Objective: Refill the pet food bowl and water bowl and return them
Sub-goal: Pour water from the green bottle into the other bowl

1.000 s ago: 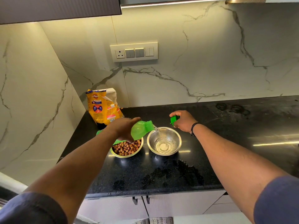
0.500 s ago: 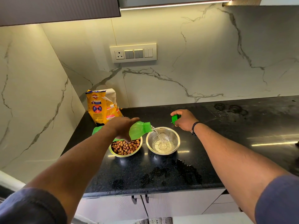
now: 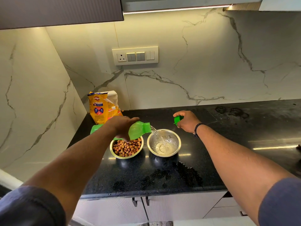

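1. Writing: only legible mark is the brand on the yellow pet food bag (image 3: 101,108), reads approx. "Pedigree" across the top; smaller print and the round blue/red badge lower down too small to read. No writing made out on the bottle, cap or bowls.
2. Count: 2 steel bowls, 1 green bottle, 1 green cap, 1 food bag, 1 wall switch plate (image 3: 135,55) w/ 1 socket and 3 rocker units.
3. My left hand (image 3: 121,127) grips the green bottle (image 3: 138,131) from above, fingers curled round its body. Bottle is tipped near horizontal, neck pointing right, held over the far rim of the food bowl.
4. Water runs from the bottle mouth in a clear stream into the water bowl (image 3: 163,143). Bowl sits on the black countertop (image 3: 219,144), part filled, surface rippled.
5. Food bowl (image 3: 126,147) stands just left of the water bowl, rims close, cannot tell if touching. Full of brown and orange kibble.
6. My right hand (image 3: 187,120) is closed round the green cap (image 3: 177,119), held behind and right of the water bowl; cannot tell if it rests on the counter. Dark band on that wrist.
7. Bag stands upright at the back left corner against the marble wall.
8. Wet patches (image 3: 179,173) on the counter nr front edge, in front of the bowls.
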